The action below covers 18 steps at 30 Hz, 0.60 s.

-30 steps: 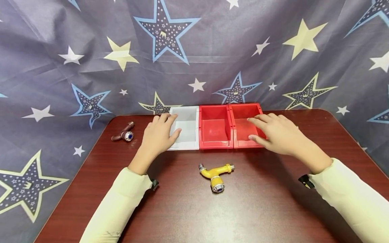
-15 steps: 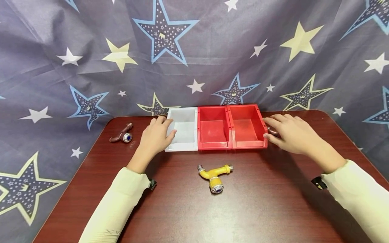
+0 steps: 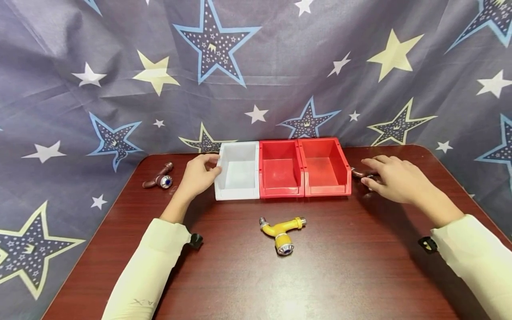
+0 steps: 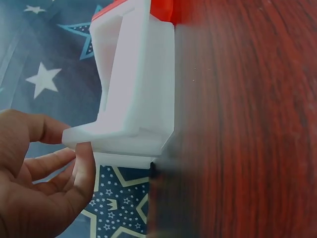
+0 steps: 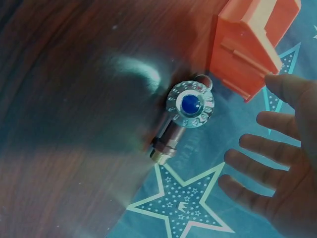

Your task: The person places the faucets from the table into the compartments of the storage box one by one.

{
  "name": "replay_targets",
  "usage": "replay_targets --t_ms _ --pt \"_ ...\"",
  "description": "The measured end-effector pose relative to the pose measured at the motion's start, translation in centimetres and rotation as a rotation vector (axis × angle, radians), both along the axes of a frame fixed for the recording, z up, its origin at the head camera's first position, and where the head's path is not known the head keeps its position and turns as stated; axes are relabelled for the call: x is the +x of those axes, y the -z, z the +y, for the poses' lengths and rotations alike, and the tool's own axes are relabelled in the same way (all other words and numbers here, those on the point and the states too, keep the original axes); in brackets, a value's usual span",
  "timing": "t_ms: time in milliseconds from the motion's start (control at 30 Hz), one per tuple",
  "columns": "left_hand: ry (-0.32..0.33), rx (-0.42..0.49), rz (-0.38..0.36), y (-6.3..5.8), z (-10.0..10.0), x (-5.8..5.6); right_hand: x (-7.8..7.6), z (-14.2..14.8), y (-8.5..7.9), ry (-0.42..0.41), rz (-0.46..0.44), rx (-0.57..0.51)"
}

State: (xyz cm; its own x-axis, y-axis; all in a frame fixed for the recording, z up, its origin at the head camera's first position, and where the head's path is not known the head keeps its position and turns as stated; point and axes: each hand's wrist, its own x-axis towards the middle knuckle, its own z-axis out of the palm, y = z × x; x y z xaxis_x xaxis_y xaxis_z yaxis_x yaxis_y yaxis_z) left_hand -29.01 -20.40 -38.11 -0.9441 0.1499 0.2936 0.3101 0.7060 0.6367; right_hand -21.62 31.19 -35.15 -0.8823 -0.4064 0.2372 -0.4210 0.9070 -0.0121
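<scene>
My left hand (image 3: 198, 177) is at the left side of the white plastic bin (image 3: 238, 194). In the left wrist view its thumb and a finger pinch the rim of that white bin (image 4: 161, 89). My right hand (image 3: 400, 180) hovers over a brown tap (image 3: 360, 174), partly hiding it. The right wrist view shows this tap (image 5: 190, 105) lying on the table with its blue-centred knob up, apart from my spread fingers (image 5: 255, 166). Two red bins, a middle one (image 3: 282, 192) and a right one (image 3: 328, 190), stand side by side against the white bin.
A yellow tap (image 3: 282, 229) lies on the table (image 3: 320, 284) in front of the bins. Another brown tap (image 3: 162, 178) is at the far left. A star-patterned cloth (image 3: 256, 66) hangs behind the table's back edge.
My right hand has moved rightward from above the right red bin to over the brown tap. My left hand has shifted slightly left and its fingers have closed on the white bin's rim.
</scene>
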Motion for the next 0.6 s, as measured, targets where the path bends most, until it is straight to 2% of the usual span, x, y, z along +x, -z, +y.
replay_targets --t_ms 133,367,467,600 --pt "0.007 0.18 -0.149 0.1 -0.5 -0.2 -0.2 0.7 0.6 0.017 -0.021 0.003" --pt "0.068 0.486 -0.414 0.1 -1.1 -0.7 -0.5 1.1 1.1 0.007 -0.066 -0.001" --pt "0.064 0.555 -0.475 0.0 -1.3 -0.7 -0.6 1.3 1.5 -0.014 -0.086 -0.008" --pt "0.054 0.594 -0.504 0.0 -1.4 -0.8 -0.9 1.2 1.9 -0.045 -0.097 -0.012"
